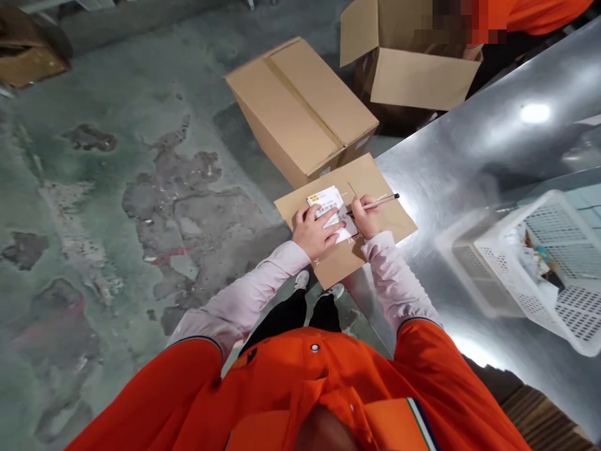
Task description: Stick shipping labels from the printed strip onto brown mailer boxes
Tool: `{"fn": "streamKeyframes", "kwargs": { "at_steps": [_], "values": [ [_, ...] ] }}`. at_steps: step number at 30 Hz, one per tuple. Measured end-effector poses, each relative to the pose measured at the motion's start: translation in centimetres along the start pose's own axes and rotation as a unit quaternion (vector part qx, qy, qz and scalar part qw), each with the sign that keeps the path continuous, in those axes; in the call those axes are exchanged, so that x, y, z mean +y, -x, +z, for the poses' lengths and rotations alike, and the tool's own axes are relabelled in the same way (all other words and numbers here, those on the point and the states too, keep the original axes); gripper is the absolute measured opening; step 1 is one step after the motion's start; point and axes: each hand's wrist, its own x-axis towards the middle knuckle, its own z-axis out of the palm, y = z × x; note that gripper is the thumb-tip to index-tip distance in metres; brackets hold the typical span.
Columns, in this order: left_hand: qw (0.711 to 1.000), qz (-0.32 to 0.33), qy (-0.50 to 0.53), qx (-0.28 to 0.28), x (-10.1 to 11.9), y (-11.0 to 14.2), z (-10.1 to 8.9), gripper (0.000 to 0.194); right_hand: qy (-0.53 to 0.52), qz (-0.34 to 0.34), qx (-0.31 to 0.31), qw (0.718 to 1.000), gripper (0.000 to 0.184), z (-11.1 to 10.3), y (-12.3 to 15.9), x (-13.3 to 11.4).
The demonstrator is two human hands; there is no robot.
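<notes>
The labels (332, 195) are smooth white paper on a sheet (335, 269) of matt brown cardboard. The box (293, 116) is matt cardboard too, its tape (305, 101) slightly shinier. The bench (432, 150) is glossy, smooth metal; the basket (498, 257), perforated plastic. The shirt (300, 357) is matt cloth, the sleeves (263, 282) wrinkled cloth. The floor (188, 219) is smooth, with rough worn patches.
</notes>
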Motion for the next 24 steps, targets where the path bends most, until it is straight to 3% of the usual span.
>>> {"fn": "streamKeyframes", "kwargs": {
  "at_steps": [8, 12, 14, 19, 22, 24],
  "values": [
    [1.0, 0.002, 0.002, 0.002, 0.1, 0.0, 0.0, 0.034, -0.005, 0.01, -0.005, 1.0, 0.041, 0.0, 0.1, 0.4],
    [1.0, -0.005, 0.012, -0.001, 0.0, 0.0, -0.1, 0.035, -0.052, 0.07, 0.102, 0.991, 0.042, -0.2, -0.2, 0.6],
    [1.0, -0.005, 0.017, 0.0, 0.0, -0.1, -0.2, 0.034, -0.115, 0.105, 0.123, 0.98, 0.039, -0.2, -0.5, 0.5],
    [0.999, -0.019, 0.032, 0.001, 0.2, 0.0, -0.4, 0.037, -0.267, 0.127, 0.036, 0.955, 0.052, -0.3, -0.7, -0.9],
    [0.996, -0.027, 0.072, 0.034, -0.1, -0.2, -1.0, 0.036, -0.226, 0.174, 0.029, 0.958, 0.053, -1.3, 1.0, -2.3],
    [0.989, -0.047, 0.107, 0.093, -1.6, -1.0, -2.0, 0.032, -0.186, 0.169, 0.064, 0.966, 0.046, -2.4, 3.1, -2.9]
  ]
}}
